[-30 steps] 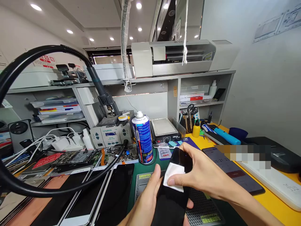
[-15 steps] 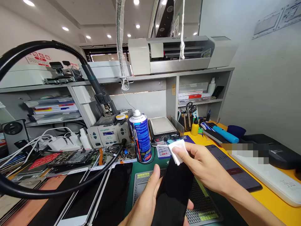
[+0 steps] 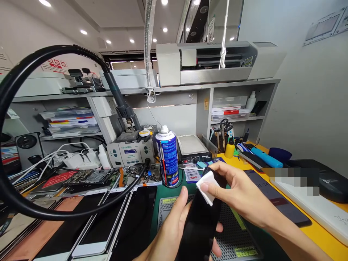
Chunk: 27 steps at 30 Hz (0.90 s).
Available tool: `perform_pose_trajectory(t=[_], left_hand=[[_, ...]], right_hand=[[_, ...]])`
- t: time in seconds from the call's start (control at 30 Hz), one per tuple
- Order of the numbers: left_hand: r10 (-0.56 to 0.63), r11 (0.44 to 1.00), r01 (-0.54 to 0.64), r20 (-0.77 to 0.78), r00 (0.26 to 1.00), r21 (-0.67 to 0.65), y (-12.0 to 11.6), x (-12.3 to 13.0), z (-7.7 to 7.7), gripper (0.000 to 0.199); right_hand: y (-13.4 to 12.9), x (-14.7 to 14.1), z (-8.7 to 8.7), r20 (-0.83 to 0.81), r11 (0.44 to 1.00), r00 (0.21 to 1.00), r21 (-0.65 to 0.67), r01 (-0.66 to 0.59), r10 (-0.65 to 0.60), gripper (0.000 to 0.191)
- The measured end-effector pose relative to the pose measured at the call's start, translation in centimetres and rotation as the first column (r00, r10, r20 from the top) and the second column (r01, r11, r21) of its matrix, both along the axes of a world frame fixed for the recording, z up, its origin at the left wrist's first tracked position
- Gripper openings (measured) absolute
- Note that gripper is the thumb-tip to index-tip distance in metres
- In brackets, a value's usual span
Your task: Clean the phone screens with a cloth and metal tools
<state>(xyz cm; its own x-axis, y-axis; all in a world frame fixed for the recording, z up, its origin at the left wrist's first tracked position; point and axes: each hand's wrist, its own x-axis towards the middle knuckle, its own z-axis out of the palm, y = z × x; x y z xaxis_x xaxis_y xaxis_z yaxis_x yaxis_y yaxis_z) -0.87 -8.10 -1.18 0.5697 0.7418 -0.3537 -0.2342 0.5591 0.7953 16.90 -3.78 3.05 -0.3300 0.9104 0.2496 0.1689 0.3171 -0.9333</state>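
Note:
A black smartphone (image 3: 199, 224) is held up in front of me, its dark glossy face toward me. My left hand (image 3: 174, 226) grips it from below, thumb along the left edge and fingertips showing past the right edge. With my right hand (image 3: 231, 188) I press a folded white wipe (image 3: 208, 186) onto the upper part of the phone, the thumb on the wipe and the fingers curled behind the phone's top edge. Under the phone lies a grey perforated pad (image 3: 231, 235) on a green mat (image 3: 187, 190).
Several phones and screens (image 3: 136, 221) lie at the left, beneath a looping black hose (image 3: 67, 217). A blue spray can (image 3: 167, 159) stands beyond the pad, beside a small heating plate (image 3: 193, 146). At the right are a lit phone (image 3: 274, 197) and a white power bank (image 3: 310, 206).
My right hand has slid the wipe a little down the phone's face from its top edge. The whole view has shifted slightly, so the surroundings appear further right.

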Motion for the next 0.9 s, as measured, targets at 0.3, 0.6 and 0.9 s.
perform_pose_trajectory(t=[0.3,0.6,0.9], left_hand=[[-0.065,0.961,0.122,-0.226,0.972,0.249,-0.5,-2.0,2.9,0.064],[0.030,0.891,0.150,-0.384,0.923,0.428,-0.5,-1.5,3.1,0.062],[0.107,0.857,0.132,-0.422,0.900,0.499,-0.7,-2.0,1.6,0.066]], right_hand=[[-0.1,0.5,-0.2,-0.088,0.998,0.996,0.057,0.029,-0.024,0.021],[-1.0,-1.3,-2.2,0.215,0.946,0.952,0.285,0.151,-0.217,0.090],[-0.4,-1.2,-1.9,0.141,0.944,0.963,0.271,0.187,-0.231,0.051]])
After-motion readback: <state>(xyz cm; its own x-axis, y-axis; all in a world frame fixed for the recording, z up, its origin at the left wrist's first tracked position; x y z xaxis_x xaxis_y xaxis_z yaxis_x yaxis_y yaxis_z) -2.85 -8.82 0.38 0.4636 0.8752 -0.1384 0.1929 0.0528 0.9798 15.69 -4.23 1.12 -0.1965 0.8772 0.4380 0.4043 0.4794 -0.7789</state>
